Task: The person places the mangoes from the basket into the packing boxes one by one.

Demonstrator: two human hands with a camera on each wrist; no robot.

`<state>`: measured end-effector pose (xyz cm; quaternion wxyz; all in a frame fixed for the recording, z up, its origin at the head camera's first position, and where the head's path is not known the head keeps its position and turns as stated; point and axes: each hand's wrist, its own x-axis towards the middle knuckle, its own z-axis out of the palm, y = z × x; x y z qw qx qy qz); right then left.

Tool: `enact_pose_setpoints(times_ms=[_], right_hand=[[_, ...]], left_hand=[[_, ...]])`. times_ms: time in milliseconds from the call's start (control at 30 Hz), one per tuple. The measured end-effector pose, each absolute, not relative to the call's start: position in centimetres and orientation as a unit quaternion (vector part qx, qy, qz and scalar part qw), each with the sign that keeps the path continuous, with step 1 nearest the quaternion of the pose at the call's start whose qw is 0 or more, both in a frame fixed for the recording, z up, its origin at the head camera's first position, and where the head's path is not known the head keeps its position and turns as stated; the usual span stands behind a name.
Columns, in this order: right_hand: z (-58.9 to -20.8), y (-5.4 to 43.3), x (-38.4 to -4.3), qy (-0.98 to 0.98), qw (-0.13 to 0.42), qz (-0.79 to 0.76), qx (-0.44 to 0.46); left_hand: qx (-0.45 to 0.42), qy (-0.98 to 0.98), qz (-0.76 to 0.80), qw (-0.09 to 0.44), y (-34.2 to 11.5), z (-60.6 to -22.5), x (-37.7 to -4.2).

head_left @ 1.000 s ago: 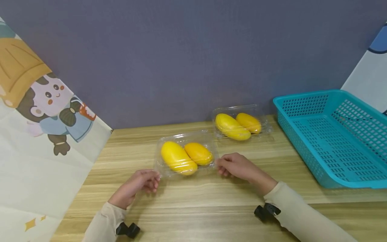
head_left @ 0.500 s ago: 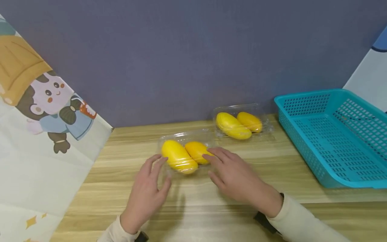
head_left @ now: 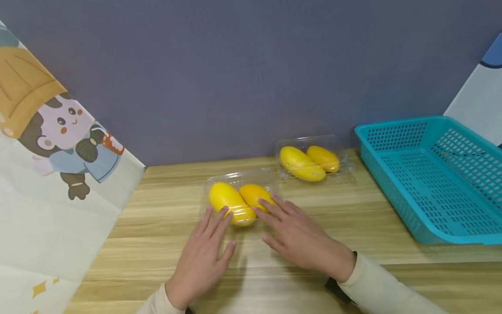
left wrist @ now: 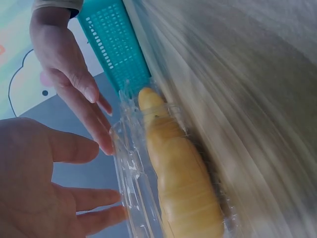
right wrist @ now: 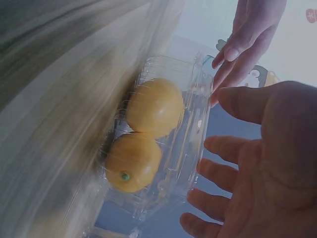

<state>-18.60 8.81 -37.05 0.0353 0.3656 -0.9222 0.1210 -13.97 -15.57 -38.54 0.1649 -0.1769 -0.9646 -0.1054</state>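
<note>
Two yellow mangoes lie side by side in a clear plastic clamshell box (head_left: 243, 178) on the table; the left mango (head_left: 225, 198) is longer, the right mango (head_left: 252, 194) more orange. Its lid lies over them. My left hand (head_left: 205, 253) has its fingers stretched out, with the fingertips at the lid's front left. From the right, my right hand (head_left: 300, 237) reaches over the lid's front with spread fingers. In the right wrist view the fingertips meet the lid of the box (right wrist: 168, 163), and in the left wrist view both hands are at its top.
A second clear box (head_left: 306, 140) with two mangoes stands behind and to the right, near the grey-blue wall (head_left: 235, 87). A turquoise perforated basket (head_left: 392, 192) sits at the right. Cartoon-printed cloth (head_left: 59, 218) borders the table's left side.
Both hands have left the front corners of the near box, opened their fingers and moved onto its lid, coming closer together. The boxes and the basket stay in place.
</note>
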Motion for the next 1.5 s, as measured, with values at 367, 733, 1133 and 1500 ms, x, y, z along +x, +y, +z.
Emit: enact_pose_setpoints(times_ms=[367, 733, 1133, 1500], right_hand=[[-37.8, 8.2, -20.4, -0.918, 0.079, 0.120, 0.371], [-38.5, 7.5, -22.6, -0.922, 0.095, 0.139, 0.349], [-39.1, 7.2, -24.3, -0.926, 0.088, 0.144, 0.338], [-38.8, 5.9, -26.3, -0.941, 0.069, 0.120, 0.308]], left_hand=[[-0.191, -0.957, -0.153, 0.155, -16.8, -38.8, -17.1], [-0.195, -0.952, -0.206, 0.112, -17.7, -39.4, -20.0], [-0.208, -0.947, -0.207, 0.128, -18.3, -39.6, -22.3], [-0.200, -0.953, -0.194, 0.123, -18.4, -39.5, -25.1]])
